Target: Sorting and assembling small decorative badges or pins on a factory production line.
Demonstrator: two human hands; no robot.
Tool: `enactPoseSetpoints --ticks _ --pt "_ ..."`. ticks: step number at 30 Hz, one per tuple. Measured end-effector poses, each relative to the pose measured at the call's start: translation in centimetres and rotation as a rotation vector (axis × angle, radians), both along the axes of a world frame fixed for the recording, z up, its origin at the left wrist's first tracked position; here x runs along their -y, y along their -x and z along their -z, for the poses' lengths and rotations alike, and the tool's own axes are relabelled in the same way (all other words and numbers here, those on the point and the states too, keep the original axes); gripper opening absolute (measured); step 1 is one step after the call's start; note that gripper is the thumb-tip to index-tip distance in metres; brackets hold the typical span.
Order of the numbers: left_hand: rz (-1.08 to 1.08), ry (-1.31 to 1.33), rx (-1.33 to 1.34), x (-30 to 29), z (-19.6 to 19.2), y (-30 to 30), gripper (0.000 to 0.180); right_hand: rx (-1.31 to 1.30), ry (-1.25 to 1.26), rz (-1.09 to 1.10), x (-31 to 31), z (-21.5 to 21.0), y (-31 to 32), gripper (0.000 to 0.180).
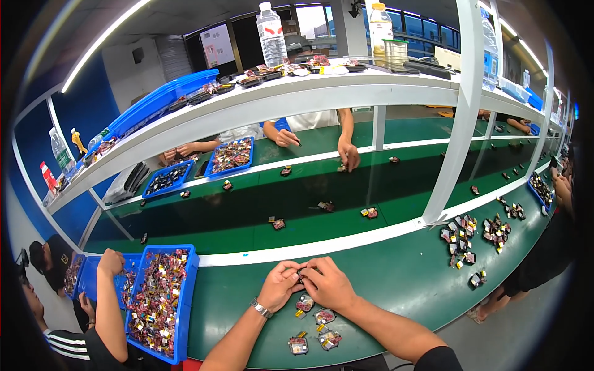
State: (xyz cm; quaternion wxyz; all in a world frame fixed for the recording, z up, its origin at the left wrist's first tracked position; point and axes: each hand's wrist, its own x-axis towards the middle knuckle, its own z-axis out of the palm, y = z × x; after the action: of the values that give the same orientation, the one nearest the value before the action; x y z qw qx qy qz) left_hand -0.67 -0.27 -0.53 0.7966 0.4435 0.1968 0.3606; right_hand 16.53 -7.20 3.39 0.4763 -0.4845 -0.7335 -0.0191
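Over the green work surface, my left hand (279, 288) and my right hand (329, 284) meet with bent fingers closed on a small black part (301, 276). Fingertips cover most of it, so its full shape stays hidden. Just below my hands lie several small black-framed electronic units, one (304, 303) nearest my fingers and another (329, 339) lower down, with yellow, white and reddish pieces on them. A metal-banded watch (262, 308) is on my left wrist.
A blue tray (189, 309) heaped with small reddish and yellow parts stands left of my arm. Similar units (459, 241) cluster at right. Beyond a white rail runs a dark green conveyor belt (247, 230) carrying scattered units. A white shelf post (453, 142) rises ahead; co-workers' hands (349, 156) work across and at left.
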Motion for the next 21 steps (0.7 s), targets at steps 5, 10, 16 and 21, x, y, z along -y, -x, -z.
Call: enactPoseSetpoints --ticks 5,10,16,21 --pt "0.008 -0.011 -0.010 0.09 -0.11 -0.15 0.022 0.092 0.004 0.023 -0.11 0.46 -0.21 0.019" --pt "0.008 -0.030 -0.045 0.17 -0.04 -0.24 0.020 0.102 -0.022 0.007 -0.14 0.36 -0.33 0.020" --pt "-0.014 -0.037 -0.078 0.14 0.25 -0.39 0.020 0.138 -0.019 0.073 -0.14 0.49 -0.07 0.017" --pt "-0.052 -0.076 -0.156 0.35 0.12 -0.59 0.020 0.138 0.020 0.113 0.01 0.63 0.17 0.018"
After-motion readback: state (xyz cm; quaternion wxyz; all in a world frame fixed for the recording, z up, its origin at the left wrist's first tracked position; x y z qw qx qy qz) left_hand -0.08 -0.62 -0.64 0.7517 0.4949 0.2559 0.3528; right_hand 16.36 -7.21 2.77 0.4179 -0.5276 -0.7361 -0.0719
